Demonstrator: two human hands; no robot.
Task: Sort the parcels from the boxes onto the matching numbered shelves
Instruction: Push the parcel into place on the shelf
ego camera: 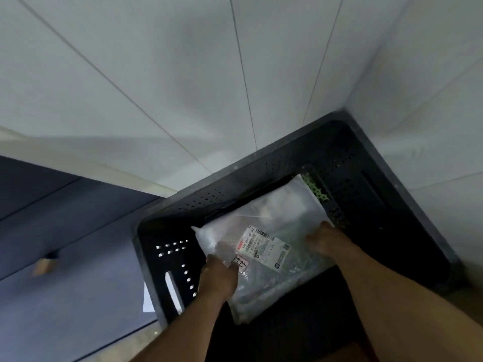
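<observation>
Two hands are down in the black crate now, both on the clear plastic parcel. Left hand grips its near-left edge, thumb pressed on top beside a small pink sticker. Right hand takes the far-right edge, fingers apparently curled over it, though blur softens the detail. A white shipping label faces up between the hands. The parcel lies inside the crate, over a paler bag, with something green poking out at the back. The crate sits in the corner of a white tiled wall.
</observation>
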